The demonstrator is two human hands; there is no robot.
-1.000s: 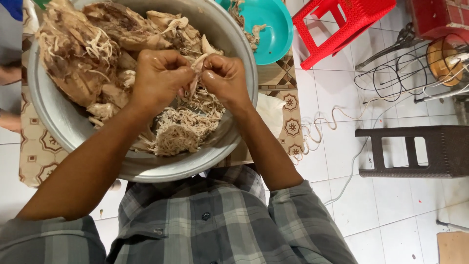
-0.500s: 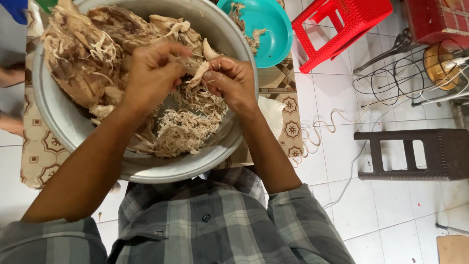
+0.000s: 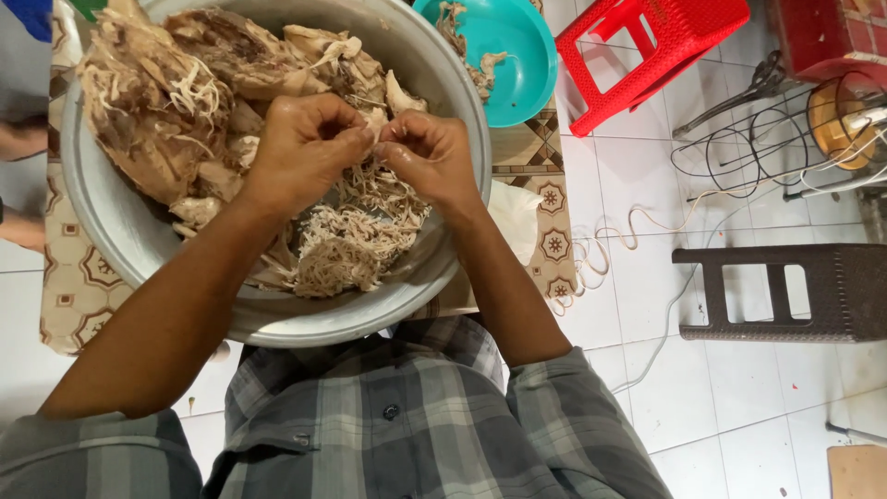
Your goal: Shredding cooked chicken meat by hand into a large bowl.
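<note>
Over a white tiled floor [image 3: 758, 407], the left hand [image 3: 305, 152] and right hand [image 3: 430, 157] are pinching a shred of cooked meat [image 3: 381, 129] between closed fingertips above the metal basin [image 3: 277, 319], which is sitting on a patterned mat [image 3: 78, 277] beside 1 teal bowl [image 3: 522, 65], 1 red stool [image 3: 661, 46] and 1 dark stool [image 3: 795, 291].

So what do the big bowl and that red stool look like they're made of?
The big bowl looks like metal, probably aluminium or steel: dull silver-grey with a soft sheen along its rim. The red stool looks like moulded plastic: uniform glossy red, with a slotted top and ribbed legs formed in one piece.
</note>
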